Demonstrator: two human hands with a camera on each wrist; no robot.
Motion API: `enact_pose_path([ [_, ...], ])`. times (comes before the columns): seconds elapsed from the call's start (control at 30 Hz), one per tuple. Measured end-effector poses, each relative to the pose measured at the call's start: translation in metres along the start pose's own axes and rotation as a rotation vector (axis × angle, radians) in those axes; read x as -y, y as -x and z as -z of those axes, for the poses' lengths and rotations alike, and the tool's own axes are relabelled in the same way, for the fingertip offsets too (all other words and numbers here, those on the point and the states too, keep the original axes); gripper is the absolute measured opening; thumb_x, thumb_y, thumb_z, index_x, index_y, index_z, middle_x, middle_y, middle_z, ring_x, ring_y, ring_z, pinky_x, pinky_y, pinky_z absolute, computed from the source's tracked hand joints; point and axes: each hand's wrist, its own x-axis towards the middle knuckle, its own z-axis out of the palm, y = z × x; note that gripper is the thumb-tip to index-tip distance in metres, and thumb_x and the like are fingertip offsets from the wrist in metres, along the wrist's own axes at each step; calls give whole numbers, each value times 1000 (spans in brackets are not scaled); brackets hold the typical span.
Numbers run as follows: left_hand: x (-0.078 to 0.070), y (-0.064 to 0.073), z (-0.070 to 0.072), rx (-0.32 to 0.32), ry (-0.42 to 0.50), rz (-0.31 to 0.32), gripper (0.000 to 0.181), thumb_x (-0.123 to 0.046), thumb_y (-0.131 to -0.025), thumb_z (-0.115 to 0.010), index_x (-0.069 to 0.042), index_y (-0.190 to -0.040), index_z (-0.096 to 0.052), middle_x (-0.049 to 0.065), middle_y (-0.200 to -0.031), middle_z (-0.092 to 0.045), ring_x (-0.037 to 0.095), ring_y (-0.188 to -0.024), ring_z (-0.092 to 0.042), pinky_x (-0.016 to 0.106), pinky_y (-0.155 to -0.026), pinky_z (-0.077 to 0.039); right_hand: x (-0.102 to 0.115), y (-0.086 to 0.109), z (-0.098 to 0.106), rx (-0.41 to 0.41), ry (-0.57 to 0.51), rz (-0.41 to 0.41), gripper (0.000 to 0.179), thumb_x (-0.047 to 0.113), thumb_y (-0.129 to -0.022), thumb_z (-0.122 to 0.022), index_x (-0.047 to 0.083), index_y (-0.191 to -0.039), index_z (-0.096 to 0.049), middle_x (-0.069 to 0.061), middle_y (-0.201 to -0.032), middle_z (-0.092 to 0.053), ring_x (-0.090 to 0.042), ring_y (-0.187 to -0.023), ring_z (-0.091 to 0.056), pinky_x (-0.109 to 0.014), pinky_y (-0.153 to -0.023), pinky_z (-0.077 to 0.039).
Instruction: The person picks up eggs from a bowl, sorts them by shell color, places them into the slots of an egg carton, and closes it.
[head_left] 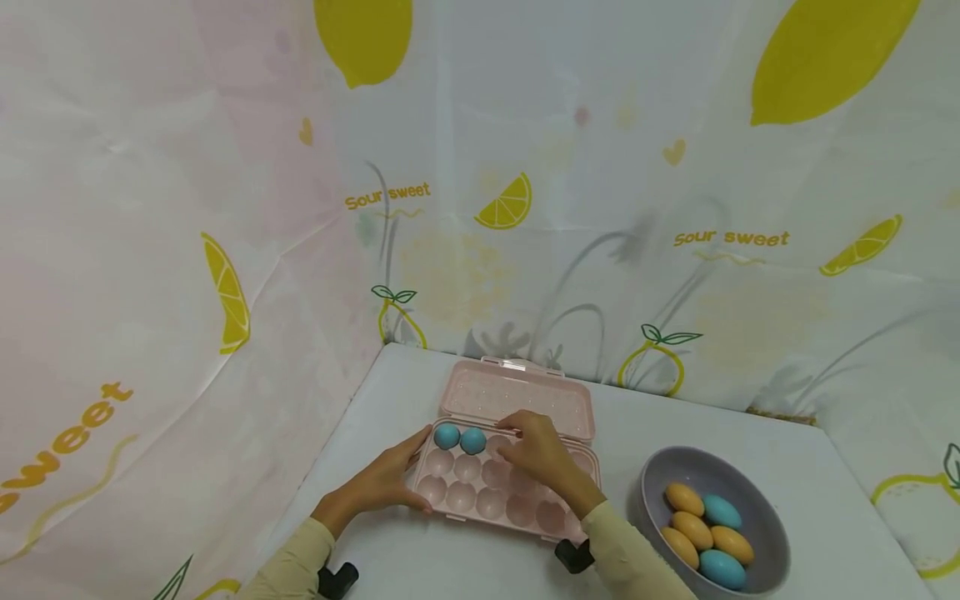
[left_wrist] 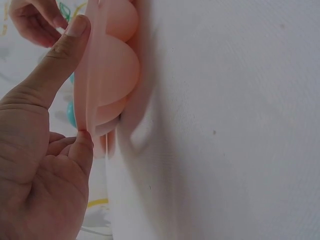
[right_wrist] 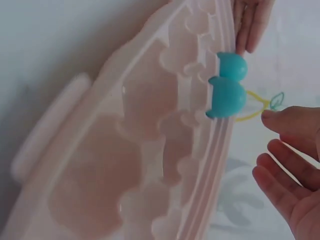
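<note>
A pink egg box [head_left: 491,503] lies on the white table with its lid [head_left: 517,396] folded back. Two blue eggs [head_left: 460,438] sit side by side in the far left corner of its back row; the other visible cups hold nothing. My left hand [head_left: 382,479] grips the box's left end, thumb on the near side and fingers farther back along the rim [left_wrist: 92,75]. Over the back row, just right of the blue eggs, hovers my right hand [head_left: 542,454]. Its fingers [right_wrist: 282,182] are loosely bent in the right wrist view, with nothing held.
To the right of the box stands a grey bowl [head_left: 678,462] with several orange-yellow eggs [head_left: 692,530] and two blue ones [head_left: 722,569] inside. A lemon-print sheet [head_left: 570,275] hangs behind the table [head_left: 420,558] and along its left side.
</note>
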Motion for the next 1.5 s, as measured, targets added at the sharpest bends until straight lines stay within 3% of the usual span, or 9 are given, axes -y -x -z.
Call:
enact_pose_path([
  [0.2,0,-1,-1,-1,2,6,130,-42,-56,-92,2,-154,-18,19,-157,-24,32,-143,-29,39,-110,-36,-9,14,26,-78,73,114,30,-6,-69,-79,-3,-98,-71,-11,-94,-70,-27,-87,-67,-42,-70,-61],
  [0.3,-1,0,0,-6,-4,11,130,-41,-56,-92,1,-154,-18,19,-157,-25,32,-143,-29,40,-110,-36,-13,19,42,-84,108,129,34,-4,-68,-82,-4,-99,-70,-11,-95,-69,-27,-88,-67,-43,-70,-61],
  [0.5,-1,0,-1,-11,5,2,129,-40,-56,-93,2,-154,-19,19,-157,-25,33,-143,-28,40,-110,-35,-20,30,78,-48,175,17,33,-4,-71,-81,-1,-102,-70,-10,-99,-69,-25,-90,-68,-42,-74,-61],
  [0.8,1,0,-1,-13,34,-3,130,-38,-56,-93,1,-154,-18,19,-157,-24,33,-142,-29,39,-109,-36,-38,52,122,-22,326,-8,33,-3,-69,-83,-1,-100,-71,-10,-95,-70,-25,-84,-68,-36,-67,-60],
  [1.2,2,0,-4,-1,21,-9,130,-41,-56,-92,3,-154,-17,20,-158,-23,33,-143,-28,39,-110,-35,-54,88,171,90,458,-221,31,-3,-72,-77,-6,-101,-70,-15,-93,-68,-32,-85,-65,-46,-73,-59],
  [1.5,1,-1,-1,-6,8,-13,130,-42,-57,-92,1,-154,-18,18,-158,-23,32,-143,-27,38,-110,-35,-71,102,200,135,496,-291,29,-2,-69,-73,-6,-98,-69,-18,-91,-69,-36,-84,-65,-51,-71,-57],
])
